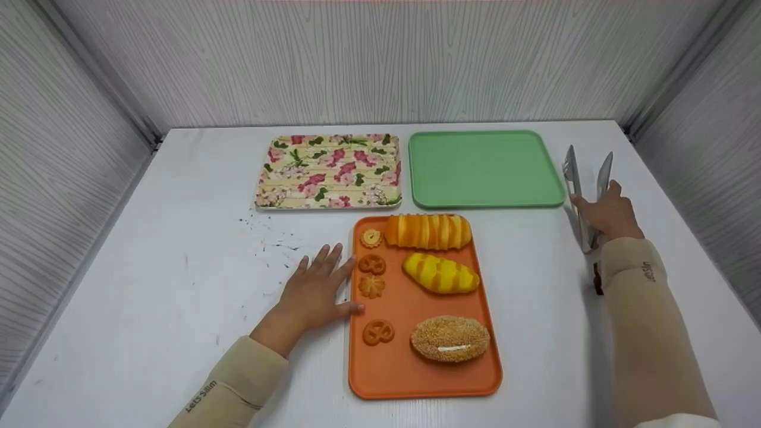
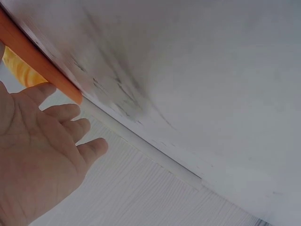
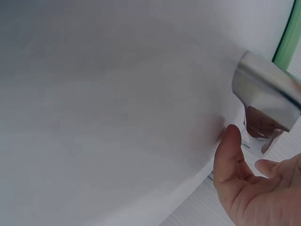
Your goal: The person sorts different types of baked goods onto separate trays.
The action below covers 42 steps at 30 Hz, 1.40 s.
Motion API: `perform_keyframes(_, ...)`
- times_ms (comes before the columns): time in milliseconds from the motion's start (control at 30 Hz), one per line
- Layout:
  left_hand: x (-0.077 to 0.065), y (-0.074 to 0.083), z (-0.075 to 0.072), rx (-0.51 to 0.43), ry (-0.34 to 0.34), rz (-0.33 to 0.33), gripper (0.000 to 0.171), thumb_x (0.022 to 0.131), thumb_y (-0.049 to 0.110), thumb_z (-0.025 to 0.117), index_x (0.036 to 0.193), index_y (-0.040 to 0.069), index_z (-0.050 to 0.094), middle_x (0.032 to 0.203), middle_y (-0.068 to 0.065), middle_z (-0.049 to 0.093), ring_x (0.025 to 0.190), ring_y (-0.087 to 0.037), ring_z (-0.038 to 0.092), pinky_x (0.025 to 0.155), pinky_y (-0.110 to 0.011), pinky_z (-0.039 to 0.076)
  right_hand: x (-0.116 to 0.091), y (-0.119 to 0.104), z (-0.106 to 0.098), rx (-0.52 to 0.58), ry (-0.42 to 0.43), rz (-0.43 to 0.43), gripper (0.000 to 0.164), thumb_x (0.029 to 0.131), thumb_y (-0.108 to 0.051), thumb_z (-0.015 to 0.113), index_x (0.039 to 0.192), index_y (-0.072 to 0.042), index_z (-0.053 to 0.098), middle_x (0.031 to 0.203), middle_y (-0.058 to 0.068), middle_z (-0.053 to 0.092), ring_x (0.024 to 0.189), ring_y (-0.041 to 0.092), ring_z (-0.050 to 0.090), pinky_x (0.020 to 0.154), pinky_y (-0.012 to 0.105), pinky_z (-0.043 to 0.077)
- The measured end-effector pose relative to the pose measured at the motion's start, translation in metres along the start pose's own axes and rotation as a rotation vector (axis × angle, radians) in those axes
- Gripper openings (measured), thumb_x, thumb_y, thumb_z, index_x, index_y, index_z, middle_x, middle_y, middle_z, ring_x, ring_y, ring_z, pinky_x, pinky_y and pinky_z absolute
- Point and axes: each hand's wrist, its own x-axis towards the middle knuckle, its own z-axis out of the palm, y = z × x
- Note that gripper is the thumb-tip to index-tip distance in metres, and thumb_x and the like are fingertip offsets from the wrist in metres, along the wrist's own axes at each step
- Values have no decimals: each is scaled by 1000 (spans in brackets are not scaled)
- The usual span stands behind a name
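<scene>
An orange tray lies in the middle of the table, bearing a sliced loaf, a yellow bun, a crumb-coated bun and several small biscuits. My left hand rests at its left edge with spread fingers, the thumb over the rim. In the left wrist view, the fingertips are beside the tray's edge. At the right, my right hand holds metal tongs, thumb on one arm and fingers around the other. The tongs' arms stand apart. Their shiny rounded end shows in the right wrist view.
Behind the orange tray sit a floral tray on the left and a green tray on the right, near the tongs. Dark marks spot the white table. Pale wood-grain panels enclose the back and sides.
</scene>
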Motion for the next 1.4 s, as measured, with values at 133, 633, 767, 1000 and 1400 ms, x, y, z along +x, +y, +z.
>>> perform_keyframes(133, -1, 1, -1, -1, 2, -1, 91, 82, 69, 53, 153, 18, 25, 158, -10, 11, 144, -29, 5, 113, -52, 7, 1, -1, 0, 0, 5, -13, 105, 92, -62, 38, 143, 11, -17, 136, 51, 13, 123, 61, 25, 100, 64, 28)
perform_keyframes(633, 0, 1, -1, -7, -8, 15, 92, 83, 67, 54, 153, 15, 24, 158, -9, 11, 144, -29, 5, 113, -50, 9, 0, 2, -1, 52, 28, -14, 89, 98, -47, 35, 144, 13, -11, 137, 49, 16, 122, 60, 31, 93, 64, 37)
perform_keyframes(767, 2, 1, -1, -12, -25, 21, 93, 83, 67, 54, 153, 13, 23, 158, -6, 11, 144, -28, 5, 114, -49, 10, 0, 3, -1, 94, 44, -13, 87, 98, -45, 37, 145, 11, -10, 133, 47, 28, 101, 42, 58, 81, 54, 48)
perform_keyframes(1000, 3, 1, 0, 5, -26, 53, 93, 84, 66, 54, 152, 11, 23, 158, -5, 15, 144, -25, 9, 114, -47, 12, -2, 8, -2, 153, 49, -22, 90, 96, -49, 39, 147, 5, -12, 99, 26, 61, 63, 13, 63, 59, 37, 51)
perform_keyframes(1400, 5, 0, -1, -30, -43, 80, 93, 85, 63, 55, 152, 8, 21, 158, -4, 14, 144, -23, 9, 114, -44, 11, -7, 10, -3, 204, 63, -38, 90, 94, -55, 37, 151, -3, -10, 126, 38, 42, 74, 13, 63, 64, 35, 49)
